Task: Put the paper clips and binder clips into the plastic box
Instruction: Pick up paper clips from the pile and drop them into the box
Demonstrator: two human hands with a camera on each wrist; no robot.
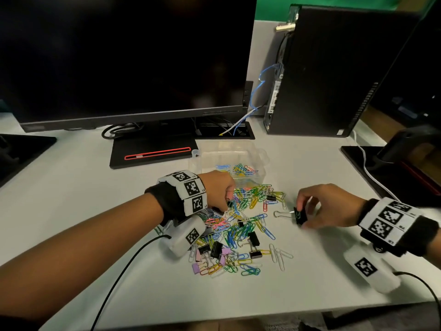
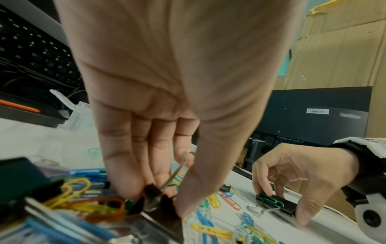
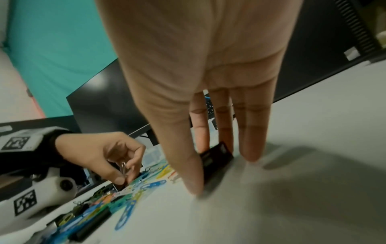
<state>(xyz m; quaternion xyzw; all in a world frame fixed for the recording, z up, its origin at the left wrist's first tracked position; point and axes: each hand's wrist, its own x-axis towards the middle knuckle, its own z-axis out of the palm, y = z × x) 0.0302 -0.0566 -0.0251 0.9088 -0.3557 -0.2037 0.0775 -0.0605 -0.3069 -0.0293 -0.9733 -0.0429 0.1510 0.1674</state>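
Centre frame, left hand (image 1: 220,187) pinches a small black binder clip (image 2: 153,192) in the heap; right hand (image 1: 330,206) grips a large black binder clip (image 1: 300,215) on the white tabletop (image 1: 310,283)

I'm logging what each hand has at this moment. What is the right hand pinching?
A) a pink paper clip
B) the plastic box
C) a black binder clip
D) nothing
C: the right hand pinches a black binder clip standing on the desk, beside the pile.

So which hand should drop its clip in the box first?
Probably the left hand. It already pinches a small binder clip right beside the plastic box. The right hand holds a large black binder clip farther away.
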